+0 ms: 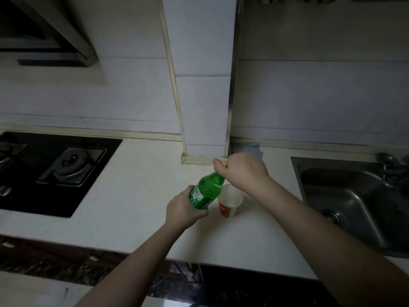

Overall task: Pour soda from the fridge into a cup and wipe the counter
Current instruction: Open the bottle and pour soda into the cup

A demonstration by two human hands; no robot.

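A green soda bottle (207,189) is tilted above the white counter (137,196), its neck pointing up and to the right. My left hand (184,210) grips its lower body. My right hand (242,170) is curled round the top of the neck, where a bit of yellow cap shows between the fingers. A paper cup (230,201), white inside with a red-orange band, stands upright just right of the bottle, under my right wrist. A blue-grey cloth (254,148) lies at the wall behind my right hand, partly hidden.
A black gas hob (55,169) fills the counter's left side, with a range hood (48,38) above it. A steel sink (354,196) with a tap sits at the right. A tiled pillar (203,107) juts out from the wall behind the bottle.
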